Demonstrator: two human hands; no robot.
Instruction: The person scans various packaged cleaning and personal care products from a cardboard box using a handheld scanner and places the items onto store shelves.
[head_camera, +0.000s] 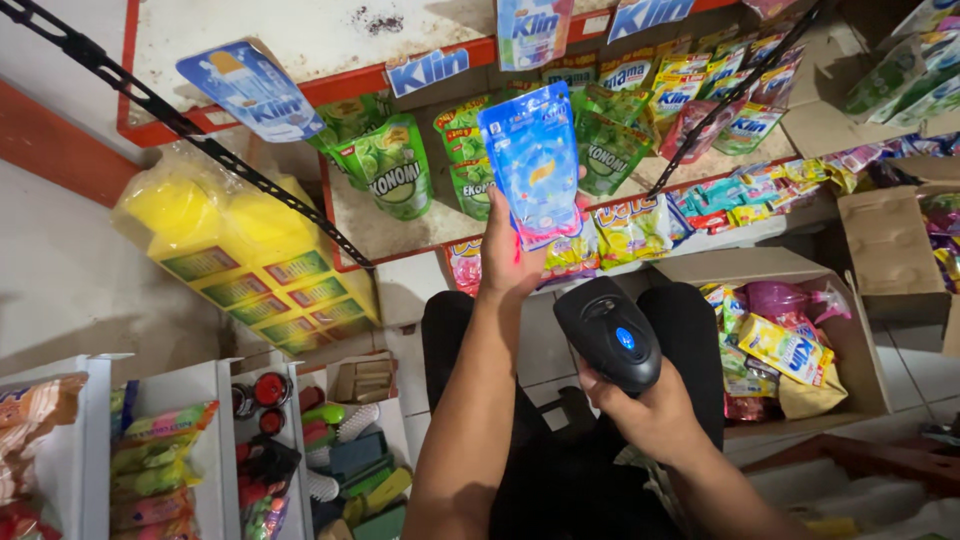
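My left hand (508, 255) holds up a blue refill pouch (532, 160) in front of the shelf, gripping its lower edge; a red light spot falls on my hand below the pouch. My right hand (650, 410) grips a black handheld barcode scanner (610, 335) with a blue light on top, aimed toward the pouch. The scanner sits lower and to the right of the pouch, apart from it. My legs in dark trousers show below both arms.
A red-edged shelf (440, 230) holds green pouches (395, 165) and colourful sachets. A pack of yellow sponges (250, 255) lies at left. An open cardboard box (850, 330) of packets stands right. White bins (200, 440) with small goods sit at lower left.
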